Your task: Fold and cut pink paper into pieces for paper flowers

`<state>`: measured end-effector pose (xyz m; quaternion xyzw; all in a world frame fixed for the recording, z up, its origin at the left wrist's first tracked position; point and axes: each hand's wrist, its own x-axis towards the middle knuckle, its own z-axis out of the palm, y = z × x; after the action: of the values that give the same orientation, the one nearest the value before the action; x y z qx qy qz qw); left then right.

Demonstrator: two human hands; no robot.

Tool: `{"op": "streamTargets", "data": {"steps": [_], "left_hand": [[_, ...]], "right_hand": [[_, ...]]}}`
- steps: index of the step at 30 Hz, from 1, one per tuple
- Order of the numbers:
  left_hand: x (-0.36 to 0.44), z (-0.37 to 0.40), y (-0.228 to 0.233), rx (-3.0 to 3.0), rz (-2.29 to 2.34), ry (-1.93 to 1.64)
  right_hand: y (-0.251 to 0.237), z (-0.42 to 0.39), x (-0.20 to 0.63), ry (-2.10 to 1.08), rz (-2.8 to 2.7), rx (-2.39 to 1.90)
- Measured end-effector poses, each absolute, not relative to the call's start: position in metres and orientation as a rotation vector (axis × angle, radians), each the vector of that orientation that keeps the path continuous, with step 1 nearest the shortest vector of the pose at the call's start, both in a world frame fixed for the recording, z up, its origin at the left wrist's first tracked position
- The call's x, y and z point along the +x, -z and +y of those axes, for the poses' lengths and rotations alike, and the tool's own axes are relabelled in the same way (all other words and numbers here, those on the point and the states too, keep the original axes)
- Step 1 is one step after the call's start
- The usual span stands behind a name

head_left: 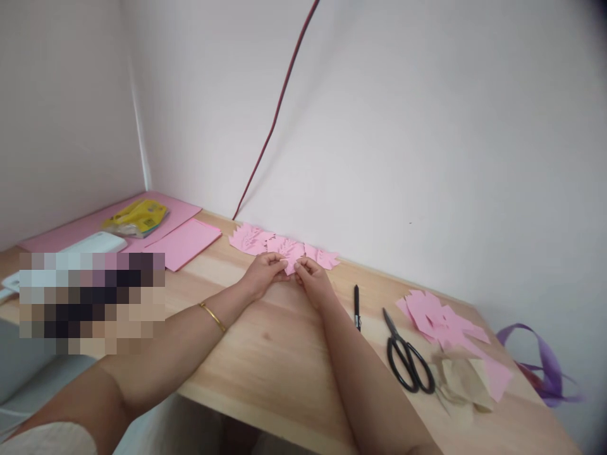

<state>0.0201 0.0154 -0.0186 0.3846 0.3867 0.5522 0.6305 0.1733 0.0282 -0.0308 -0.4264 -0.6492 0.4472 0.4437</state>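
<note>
Pink paper cutout (293, 253) — pinched by left hand (263, 273), right hand (313, 278); fingertips partly hidden.

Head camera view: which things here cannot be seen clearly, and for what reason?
- Pink cut paper: the left hand and right hand cover part of it; its cut shape is too small to read.
- Things at the left of the wooden table: hidden by a pixelated patch.
- Yellow packet: print too small.
- Purple ribbon: blurred near the right edge.
</note>
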Motion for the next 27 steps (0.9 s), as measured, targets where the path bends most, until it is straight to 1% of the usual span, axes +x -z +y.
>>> {"op": "streamTargets", "data": {"steps": [7,14,22,27], "left_hand": [[0.0195,0.0144,0.0178,0.922,0.891,-1.245],[0.0199,0.0126,0.0161,1.051,0.908,-1.286],[0.0147,0.0171,0.0204,0.946,0.859,-1.213],[0.0154,0.0176,0.0211,0.95,0.894,-1.214]], "right_hand": [[0.024,0.0251,0.1733,-1.007,-1.676,-1.056],[0.0216,0.0209,0.1698,-1.043,-1.733,-0.994],[0.0254,0.0236,0.1696,-0.994,-1.681,-1.079],[0.0248,0.0225,0.1698,-1.02,-1.659,-1.093]]}}
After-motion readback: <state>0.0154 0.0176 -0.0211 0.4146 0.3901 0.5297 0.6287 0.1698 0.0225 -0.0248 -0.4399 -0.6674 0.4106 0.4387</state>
